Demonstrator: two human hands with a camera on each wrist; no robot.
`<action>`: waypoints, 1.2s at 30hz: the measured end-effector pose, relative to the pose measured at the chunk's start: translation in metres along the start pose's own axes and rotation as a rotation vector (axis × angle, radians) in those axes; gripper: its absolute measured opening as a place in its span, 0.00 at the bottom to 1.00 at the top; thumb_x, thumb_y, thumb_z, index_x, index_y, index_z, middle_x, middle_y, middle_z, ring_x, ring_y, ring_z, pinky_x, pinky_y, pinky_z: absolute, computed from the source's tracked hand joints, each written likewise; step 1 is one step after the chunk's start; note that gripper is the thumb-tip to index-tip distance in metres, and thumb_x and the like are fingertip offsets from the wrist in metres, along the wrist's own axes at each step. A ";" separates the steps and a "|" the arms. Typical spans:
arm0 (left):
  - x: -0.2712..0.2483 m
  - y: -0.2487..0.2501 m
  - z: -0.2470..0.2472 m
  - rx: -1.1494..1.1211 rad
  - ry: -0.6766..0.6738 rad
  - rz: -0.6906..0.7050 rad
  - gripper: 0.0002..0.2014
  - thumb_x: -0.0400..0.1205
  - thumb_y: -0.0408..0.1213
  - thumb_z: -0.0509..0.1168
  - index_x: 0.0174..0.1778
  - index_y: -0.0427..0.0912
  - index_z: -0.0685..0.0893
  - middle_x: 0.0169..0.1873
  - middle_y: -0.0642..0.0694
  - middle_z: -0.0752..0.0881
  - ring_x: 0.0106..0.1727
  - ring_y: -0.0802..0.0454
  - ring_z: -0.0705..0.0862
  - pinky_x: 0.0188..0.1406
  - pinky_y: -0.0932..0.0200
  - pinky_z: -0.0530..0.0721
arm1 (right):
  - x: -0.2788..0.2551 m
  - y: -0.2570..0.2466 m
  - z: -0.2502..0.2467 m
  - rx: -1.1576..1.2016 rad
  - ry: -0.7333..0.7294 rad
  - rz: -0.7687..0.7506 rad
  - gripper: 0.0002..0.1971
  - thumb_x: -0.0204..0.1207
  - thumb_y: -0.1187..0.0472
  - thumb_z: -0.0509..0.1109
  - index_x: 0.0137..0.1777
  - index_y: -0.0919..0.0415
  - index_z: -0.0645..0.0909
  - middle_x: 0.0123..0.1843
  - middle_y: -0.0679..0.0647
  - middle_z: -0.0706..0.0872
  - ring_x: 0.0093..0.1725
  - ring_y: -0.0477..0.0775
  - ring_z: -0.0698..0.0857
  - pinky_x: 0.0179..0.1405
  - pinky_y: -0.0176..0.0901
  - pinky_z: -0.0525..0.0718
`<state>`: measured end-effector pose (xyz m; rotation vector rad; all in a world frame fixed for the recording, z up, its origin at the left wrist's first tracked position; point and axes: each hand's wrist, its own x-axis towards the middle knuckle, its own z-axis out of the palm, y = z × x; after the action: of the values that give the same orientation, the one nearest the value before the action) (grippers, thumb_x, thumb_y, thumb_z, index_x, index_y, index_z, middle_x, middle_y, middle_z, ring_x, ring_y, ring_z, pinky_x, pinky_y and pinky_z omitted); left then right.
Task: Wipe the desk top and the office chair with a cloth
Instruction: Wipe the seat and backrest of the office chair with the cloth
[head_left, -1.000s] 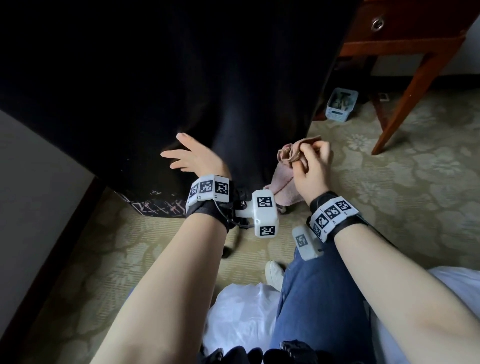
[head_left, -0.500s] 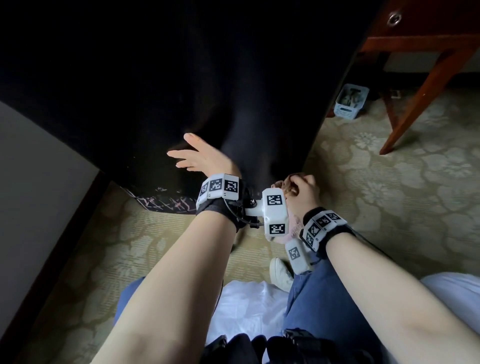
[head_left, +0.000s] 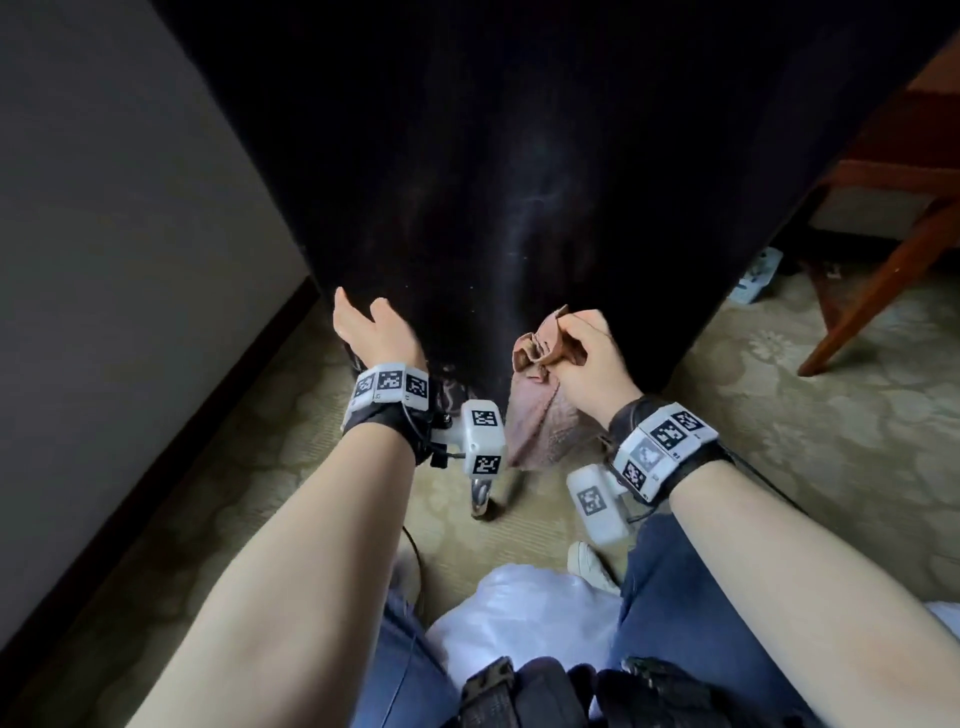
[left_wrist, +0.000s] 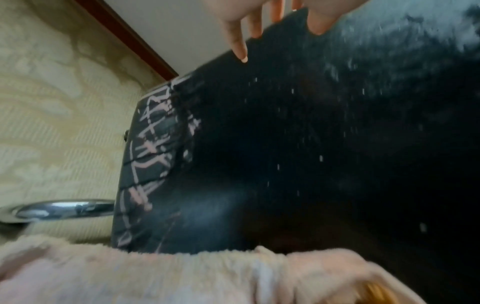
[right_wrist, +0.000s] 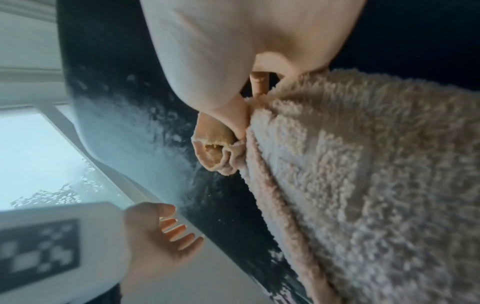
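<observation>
The black back of the office chair (head_left: 519, 182) fills the upper middle of the head view, dusty with pale streaks. My right hand (head_left: 587, 353) pinches a pink fluffy cloth (head_left: 540, 410) at its top fold, just in front of the chair back's lower part; the rest of the cloth hangs down. In the right wrist view the cloth (right_wrist: 376, 185) hangs against the dark chair back (right_wrist: 130, 102). My left hand (head_left: 371, 327) is open, fingers spread, at the chair back's lower left edge. The left wrist view shows its fingertips (left_wrist: 240, 51) by the chair back's edge (left_wrist: 285, 144).
A grey wall (head_left: 104, 208) with a dark skirting board runs along the left. A wooden desk leg (head_left: 878, 291) stands at the right, with a small pale basket (head_left: 756, 275) behind it. A chrome chair-base leg (head_left: 483, 499) and my jeans-clad knees are below on patterned carpet (head_left: 805, 441).
My right hand has lifted the cloth from low by the left wrist camera up to the chair back's lower part. The left hand shifted left to the chair's edge; the view tilted upward.
</observation>
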<state>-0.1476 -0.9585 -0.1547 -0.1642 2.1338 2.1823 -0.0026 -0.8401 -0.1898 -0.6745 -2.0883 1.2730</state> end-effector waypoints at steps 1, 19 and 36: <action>0.011 0.005 -0.008 0.008 0.003 0.011 0.26 0.86 0.33 0.52 0.82 0.43 0.57 0.82 0.46 0.57 0.81 0.50 0.59 0.76 0.60 0.57 | 0.001 -0.008 0.007 0.010 -0.013 -0.017 0.17 0.70 0.83 0.65 0.42 0.58 0.77 0.49 0.48 0.71 0.45 0.25 0.76 0.50 0.17 0.70; 0.110 0.059 -0.033 0.080 -0.216 0.098 0.30 0.74 0.19 0.54 0.73 0.43 0.68 0.59 0.49 0.78 0.59 0.52 0.78 0.63 0.54 0.80 | 0.011 -0.053 0.039 0.020 0.007 -0.198 0.15 0.68 0.86 0.63 0.45 0.67 0.79 0.50 0.52 0.71 0.49 0.26 0.76 0.55 0.21 0.73; 0.032 0.011 -0.053 0.002 -0.598 0.263 0.29 0.72 0.14 0.54 0.61 0.45 0.82 0.50 0.49 0.85 0.50 0.58 0.84 0.47 0.68 0.81 | -0.042 0.005 0.043 -0.012 0.058 0.001 0.17 0.69 0.85 0.62 0.54 0.71 0.79 0.57 0.54 0.70 0.56 0.44 0.74 0.57 0.15 0.67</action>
<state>-0.1802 -1.0125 -0.1491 0.7133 1.8814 1.9963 -0.0033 -0.8930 -0.2196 -0.7093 -2.0501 1.2281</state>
